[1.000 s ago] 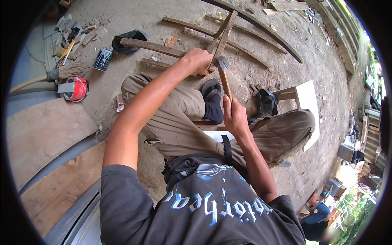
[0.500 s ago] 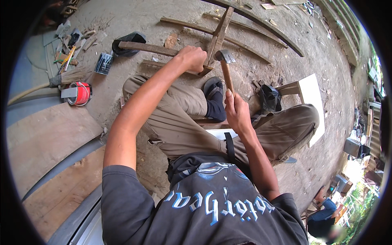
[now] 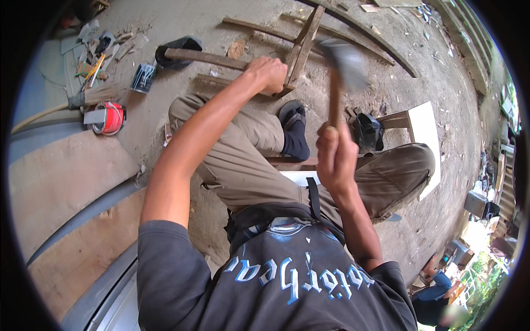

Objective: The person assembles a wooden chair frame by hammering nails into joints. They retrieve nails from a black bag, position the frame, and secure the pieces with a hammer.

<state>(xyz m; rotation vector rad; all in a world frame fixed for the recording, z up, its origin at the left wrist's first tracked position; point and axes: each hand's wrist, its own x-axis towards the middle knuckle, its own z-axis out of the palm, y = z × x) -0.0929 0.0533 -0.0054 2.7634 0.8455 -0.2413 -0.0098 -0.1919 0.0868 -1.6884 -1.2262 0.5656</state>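
My right hand is closed round the wooden handle of a hammer. The hammer's grey head is raised and smeared by motion. My left hand is closed at the near end of a wooden frame, wrapped over a wooden slat that runs off to the left; its fingertips are hidden. Beside that hand, an upright-looking crosspiece joins several long slats. The hammer head is apart from the wood, to the right of the crosspiece.
A black bucket-like container lies behind the slat. On the left are a red can, a broom and wood boards. A black bag and a white-topped wooden piece stand to the right. Another person is at lower right.
My right hand has lifted the hammer, bringing its head up and to the right, nearer the camera. My left hand keeps its place on the frame; the whole view has shifted slightly.
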